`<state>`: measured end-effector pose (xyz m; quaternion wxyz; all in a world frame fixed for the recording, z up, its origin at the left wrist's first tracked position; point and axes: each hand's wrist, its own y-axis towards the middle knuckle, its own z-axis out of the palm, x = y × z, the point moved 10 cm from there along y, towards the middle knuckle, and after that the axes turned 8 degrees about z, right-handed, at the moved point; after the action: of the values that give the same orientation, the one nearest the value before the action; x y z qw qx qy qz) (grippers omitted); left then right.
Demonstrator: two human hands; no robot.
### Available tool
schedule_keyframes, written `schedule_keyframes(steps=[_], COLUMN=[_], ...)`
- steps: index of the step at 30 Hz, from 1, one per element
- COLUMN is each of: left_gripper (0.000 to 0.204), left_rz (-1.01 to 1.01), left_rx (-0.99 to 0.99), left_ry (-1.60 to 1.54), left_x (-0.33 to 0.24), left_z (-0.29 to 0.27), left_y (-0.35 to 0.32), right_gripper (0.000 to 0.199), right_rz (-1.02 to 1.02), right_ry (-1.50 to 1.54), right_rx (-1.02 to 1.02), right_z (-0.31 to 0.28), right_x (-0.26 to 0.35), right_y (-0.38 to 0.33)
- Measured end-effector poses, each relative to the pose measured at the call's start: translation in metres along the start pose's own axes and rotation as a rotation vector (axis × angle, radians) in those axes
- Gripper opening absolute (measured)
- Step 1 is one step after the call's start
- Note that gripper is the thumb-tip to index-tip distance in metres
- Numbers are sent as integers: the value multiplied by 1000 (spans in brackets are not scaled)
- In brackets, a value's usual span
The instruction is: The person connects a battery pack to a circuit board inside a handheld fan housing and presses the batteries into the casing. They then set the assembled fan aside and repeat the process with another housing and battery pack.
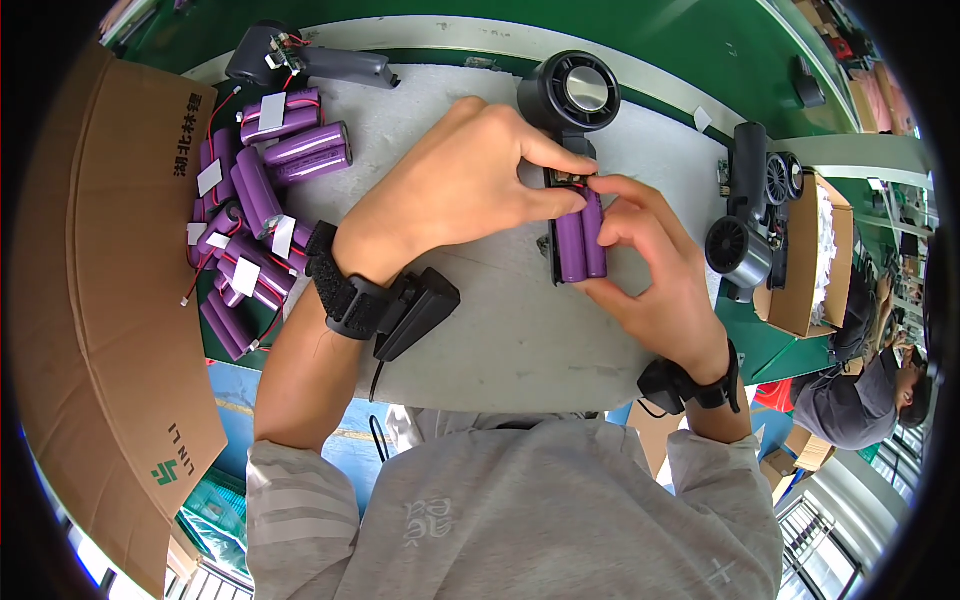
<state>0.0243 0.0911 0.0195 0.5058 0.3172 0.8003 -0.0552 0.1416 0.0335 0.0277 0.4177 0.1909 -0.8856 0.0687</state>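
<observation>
A dark handheld fan (585,90) lies on the pale work mat, its round head pointing away from me and its handle toward me. The handle is uncovered. Inside sits a purple battery pack (582,240) of two cells side by side, with bits of red wire and a small circuit board at its upper end. My left hand (450,190) reaches across from the left, thumb and index finger closed about the handle's upper end by the board. From the right, my right hand (660,270) grips the battery pack and handle, fingertips at the wires and along the right side.
Several purple battery packs (308,155) with red wires and white pads are heaped at the left beside a tall cardboard box (130,260). A fan housing (345,68) lies far left. More fans (740,245) and a small carton (842,250) stand right. Another person (850,405) is beyond.
</observation>
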Motion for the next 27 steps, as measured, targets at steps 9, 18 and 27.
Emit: schedule_keyframes(steps=[9, 18, 27], left_gripper=[37, 40, 40], left_rz=[-26, -33, -93], left_rx=[6, 31, 46], left_ry=[-16, -4, -43], left_x=[5, -7, -35], left_z=[-13, -9, -19], left_y=[-5, 4, 12], right_gripper=[43, 51, 64], right_rz=[-4, 83, 192], right_ry=[90, 95, 147], right_rx=[80, 109, 101], right_z=[10, 0, -26], right_x=[2, 7, 23], right_y=[14, 16, 15])
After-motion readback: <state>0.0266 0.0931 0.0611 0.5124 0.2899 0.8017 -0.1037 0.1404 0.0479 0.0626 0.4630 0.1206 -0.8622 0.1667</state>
